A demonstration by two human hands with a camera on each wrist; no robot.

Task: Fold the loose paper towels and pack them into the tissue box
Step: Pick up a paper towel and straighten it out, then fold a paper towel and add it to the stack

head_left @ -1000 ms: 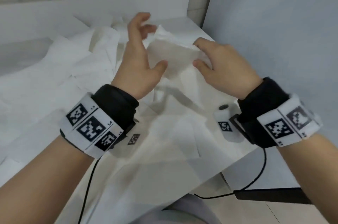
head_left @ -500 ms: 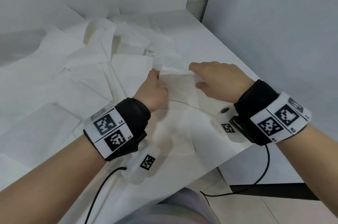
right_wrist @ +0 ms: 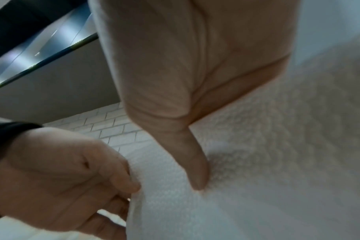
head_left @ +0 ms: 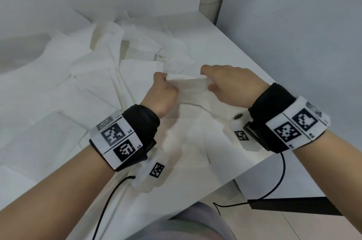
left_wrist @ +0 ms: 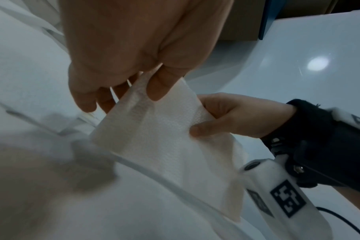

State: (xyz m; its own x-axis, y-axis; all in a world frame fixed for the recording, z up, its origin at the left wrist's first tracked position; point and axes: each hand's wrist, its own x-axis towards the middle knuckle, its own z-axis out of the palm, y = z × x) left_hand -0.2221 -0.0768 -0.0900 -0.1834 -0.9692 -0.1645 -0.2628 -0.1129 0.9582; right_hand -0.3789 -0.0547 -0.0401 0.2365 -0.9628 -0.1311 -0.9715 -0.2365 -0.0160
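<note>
While both hands pinch it, paper towel (head_left: pixel 193 91) hangs above white table (head_left: pixel 225 48) — soft, embossed, folded into rectangle. Left hand (head_left: pixel 163 96) grips left top corner, fingers curled; right hand (head_left: pixel 233 84) grips right top corner, thumb (right_wrist: pixel 195 168) pressed on front face. Top fold edge runs 9 to 3 o'clock; long axis drops toward 6. Loose flat towels (head_left: pixel 94 83) spread from 9 to 12 o'clock — overlapping, creased.
</note>
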